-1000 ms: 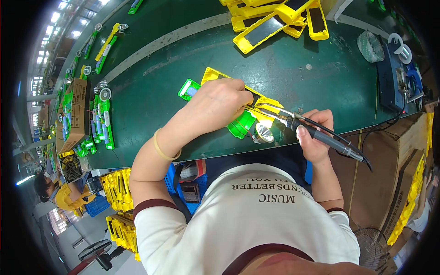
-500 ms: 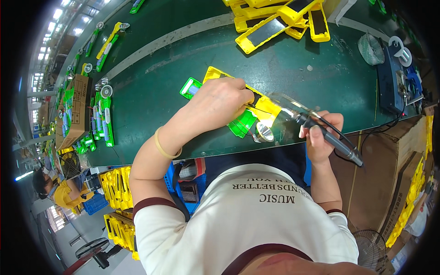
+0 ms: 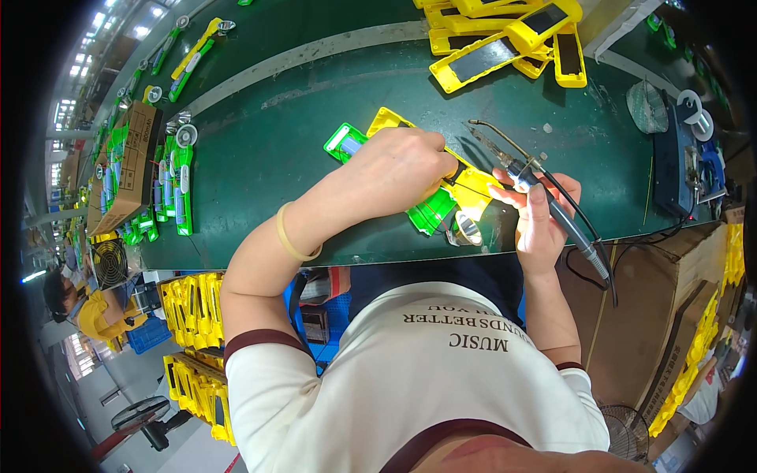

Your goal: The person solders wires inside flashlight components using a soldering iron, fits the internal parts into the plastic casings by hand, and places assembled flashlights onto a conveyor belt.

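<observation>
Now the right hand (image 3: 539, 230) grips the soldering iron (image 3: 572, 235), tip swung off the yellow casing (image 3: 475, 202), apparently pausing soldering; the closed left hand (image 3: 415, 168) pins the casing near the workbench (image 3: 315, 110) front edge.

This looks like a factory assembly workshop: a long green workbench (image 3: 268, 158) carries a pile of yellow casings (image 3: 516, 38), rows of green lamp units (image 3: 181, 193) with round reflectors, and a cardboard box (image 3: 136, 162) filled with more of them. A soldering iron (image 3: 574, 232) is in use at the bench, with a white spool (image 3: 694, 110) near its right end. Beyond, stacked yellow parts (image 3: 193, 311), a standing fan (image 3: 142, 414), a co-worker in yellow (image 3: 102, 311) and bright overhead lights suggest a large production hall.
</observation>
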### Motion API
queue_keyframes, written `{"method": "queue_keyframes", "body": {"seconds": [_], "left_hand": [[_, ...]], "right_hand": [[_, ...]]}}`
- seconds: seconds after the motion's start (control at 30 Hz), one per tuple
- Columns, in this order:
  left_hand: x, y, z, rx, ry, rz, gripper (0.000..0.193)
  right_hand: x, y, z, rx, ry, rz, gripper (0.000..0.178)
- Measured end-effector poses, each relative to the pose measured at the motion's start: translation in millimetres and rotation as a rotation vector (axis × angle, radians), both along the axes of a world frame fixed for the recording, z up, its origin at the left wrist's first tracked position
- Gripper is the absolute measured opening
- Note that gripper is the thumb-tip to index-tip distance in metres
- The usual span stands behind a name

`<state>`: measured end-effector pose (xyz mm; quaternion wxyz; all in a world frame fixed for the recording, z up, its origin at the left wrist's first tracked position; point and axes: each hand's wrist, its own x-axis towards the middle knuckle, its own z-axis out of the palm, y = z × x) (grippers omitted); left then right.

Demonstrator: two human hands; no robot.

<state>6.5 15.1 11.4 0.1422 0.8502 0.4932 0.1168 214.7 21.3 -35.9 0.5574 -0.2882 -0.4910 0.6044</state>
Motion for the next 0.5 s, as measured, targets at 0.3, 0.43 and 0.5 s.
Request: {"method": "queue_keyframes", "body": {"seconds": [0.3, 0.43, 0.5], "left_hand": [[0.4, 1.1, 1.8, -0.027, 0.001, 0.014, 0.008], [0.1, 1.0, 2.5, -0.027, 0.008, 0.010, 0.008], [-0.6, 1.0, 1.0, -0.028, 0.001, 0.002, 0.011]], "right_hand": [[0.1, 1.3, -0.9, 0.001, -0.040, -0.002, 0.026], [1.0, 1.6, -2.8, 0.010, -0.070, -0.014, 0.025], [0.3, 1.7, -2.1, 0.012, -0.065, -0.012, 0.026]]}}
